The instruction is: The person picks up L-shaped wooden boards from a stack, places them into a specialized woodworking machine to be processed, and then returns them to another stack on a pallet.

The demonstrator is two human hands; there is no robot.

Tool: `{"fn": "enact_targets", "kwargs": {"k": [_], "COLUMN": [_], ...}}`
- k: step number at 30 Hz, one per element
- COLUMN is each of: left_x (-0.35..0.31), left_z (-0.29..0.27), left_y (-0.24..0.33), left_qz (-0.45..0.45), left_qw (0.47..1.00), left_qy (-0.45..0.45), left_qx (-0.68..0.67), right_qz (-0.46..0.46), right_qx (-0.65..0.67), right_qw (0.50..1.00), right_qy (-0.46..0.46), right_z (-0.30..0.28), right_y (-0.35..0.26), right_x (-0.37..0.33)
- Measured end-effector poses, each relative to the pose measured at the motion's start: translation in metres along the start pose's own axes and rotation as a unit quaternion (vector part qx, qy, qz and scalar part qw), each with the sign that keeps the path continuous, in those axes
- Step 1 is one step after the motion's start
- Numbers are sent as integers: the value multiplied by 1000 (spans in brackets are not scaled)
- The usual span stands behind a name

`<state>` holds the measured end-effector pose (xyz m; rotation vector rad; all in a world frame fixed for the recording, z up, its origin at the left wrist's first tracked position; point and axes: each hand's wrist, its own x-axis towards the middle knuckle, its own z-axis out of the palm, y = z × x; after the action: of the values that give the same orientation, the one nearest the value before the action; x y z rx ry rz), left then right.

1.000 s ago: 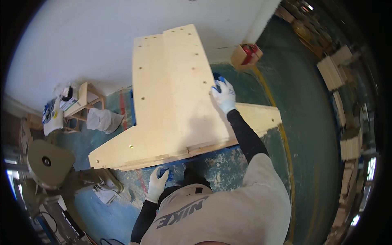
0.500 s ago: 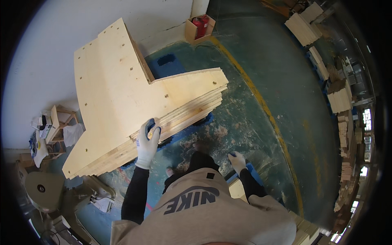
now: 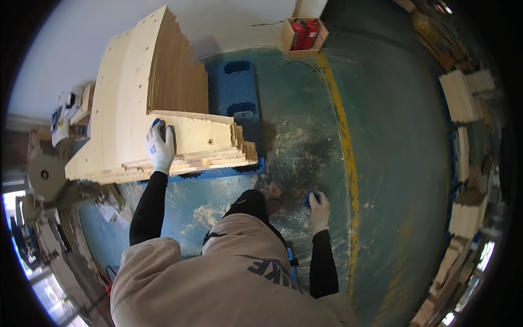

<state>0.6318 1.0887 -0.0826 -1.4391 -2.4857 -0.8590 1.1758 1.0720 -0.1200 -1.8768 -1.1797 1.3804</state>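
Note:
A tall stack of pale plywood panels (image 3: pixel 122 87), cut in a stepped, angled shape, stands at the left on a blue pallet (image 3: pixel 226 90). Small round fittings dot the top panel. My left hand (image 3: pixel 160 147), in a white glove with blue fingertips, rests on that panel by its near edge; the fingers are apart and grip nothing. My right hand (image 3: pixel 317 212), gloved the same way, hangs over the floor to the right of my legs, its fingers loosely bent and nothing seen in them.
Two red fire extinguishers (image 3: pixel 305 34) stand in a wooden box by the wall. A yellow line (image 3: pixel 347 147) runs along the worn green floor (image 3: pixel 403 152). More wood stacks (image 3: pixel 463 95) line the far right. A beige machine (image 3: pixel 46 174) is at the left.
My view has turned and shifted along the stack, showing its inner side and more of the pallet. My left hand has moved from the stack's edge farther onto the top panel.

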Motion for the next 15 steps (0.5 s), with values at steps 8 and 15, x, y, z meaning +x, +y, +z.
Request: {"fn": "enact_targets", "kwargs": {"k": [8, 15], "left_x": [-4, 9], "left_z": [0, -2], "left_y": [16, 38], "left_qz": [-35, -122], "left_qw": [999, 992], "left_qy": [-3, -26], "left_qx": [-7, 4], "right_qz": [21, 109], "right_qx": [-29, -26], "right_qw": [997, 987], "right_qy": [-66, -114], "right_z": [-61, -108], "right_y": [-41, -69], "right_x": [175, 325]}}
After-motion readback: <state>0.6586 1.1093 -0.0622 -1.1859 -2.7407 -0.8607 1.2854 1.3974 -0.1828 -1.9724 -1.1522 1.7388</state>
